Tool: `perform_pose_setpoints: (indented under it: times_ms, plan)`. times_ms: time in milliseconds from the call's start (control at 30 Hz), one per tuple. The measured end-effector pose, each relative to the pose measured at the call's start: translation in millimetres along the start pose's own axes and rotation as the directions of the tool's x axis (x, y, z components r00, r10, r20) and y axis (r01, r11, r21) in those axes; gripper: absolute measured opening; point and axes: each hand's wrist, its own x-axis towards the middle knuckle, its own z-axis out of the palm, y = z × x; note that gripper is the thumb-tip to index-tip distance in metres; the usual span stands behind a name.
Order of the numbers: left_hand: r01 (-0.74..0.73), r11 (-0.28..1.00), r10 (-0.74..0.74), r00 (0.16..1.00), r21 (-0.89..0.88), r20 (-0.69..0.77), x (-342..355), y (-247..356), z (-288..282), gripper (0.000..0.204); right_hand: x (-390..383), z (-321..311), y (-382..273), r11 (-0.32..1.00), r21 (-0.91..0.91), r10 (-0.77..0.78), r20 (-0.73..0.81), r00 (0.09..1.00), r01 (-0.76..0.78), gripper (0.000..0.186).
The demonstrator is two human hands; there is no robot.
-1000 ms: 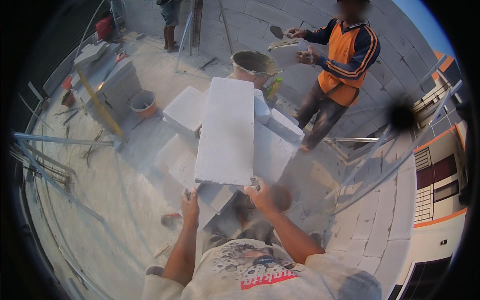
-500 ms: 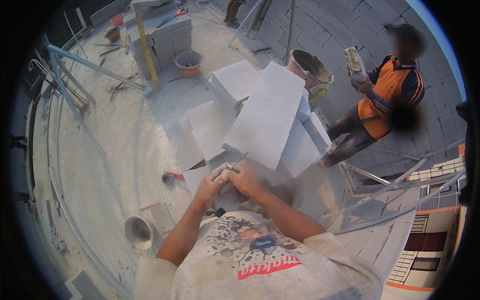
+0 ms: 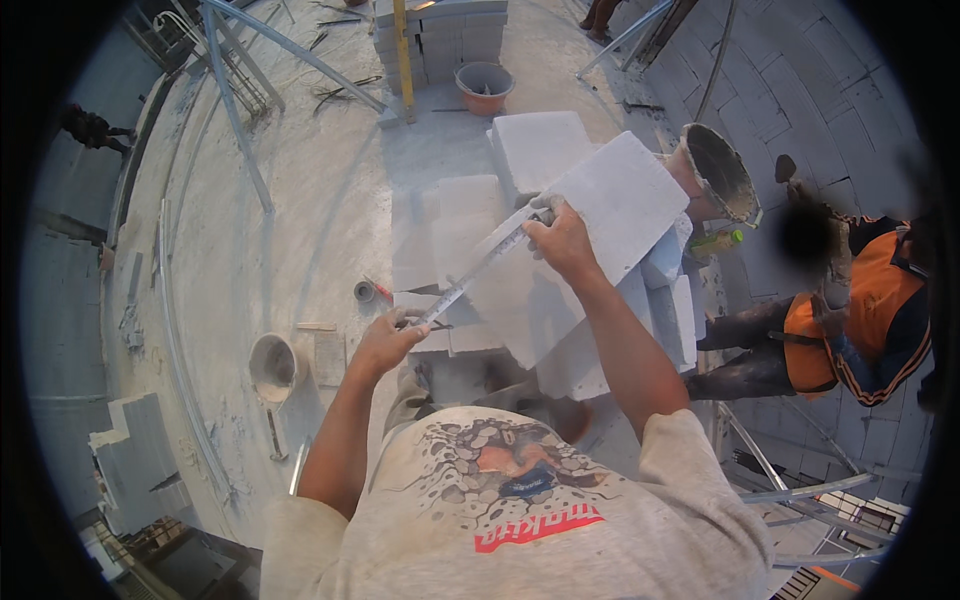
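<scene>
A pale bucket (image 3: 300, 368) stands at lower left, its contents unclear. Farther up, an orange bucket (image 3: 485, 104) has a grey interior; whether it holds anything cannot be told. At right, a large bucket (image 3: 681, 172) is caked inside with grey mortar, a green bottle (image 3: 715, 243) near it. The measuring strip (image 3: 482, 272) slants between the two hands: the left hand (image 3: 384, 342) has its fingers closed on the lower end, while the right hand (image 3: 563, 243) pinches the upper end over the large white block (image 3: 612, 222).
</scene>
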Motion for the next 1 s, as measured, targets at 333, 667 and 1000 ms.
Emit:
perform_pose_setpoints:
  times_ms: [333, 667, 1000]
  plan:
    - [0.212, 0.966, -0.197, 0.975, 0.152, -0.104, 28.7, 28.5, -5.0, 0.038, 41.5, 12.3, 51.3, 0.749, -0.31, -0.568, 0.155, 0.809, 0.585, 0.02]
    - [0.212, 0.974, -0.218, 0.973, -0.079, -0.073, 17.3, 31.3, 3.1, 0.03, 35.8, 8.4, 57.5, 0.46, -0.414, -0.677, 0.41, 0.612, 0.786, 0.027]
    - [0.073, 0.987, -0.054, 0.989, 0.14, -0.139, 54.8, 74.9, 11.2, 0.022, 35.7, 21.9, 58.0, 0.343, -0.45, -0.723, 0.434, 0.538, 0.824, 0.032]
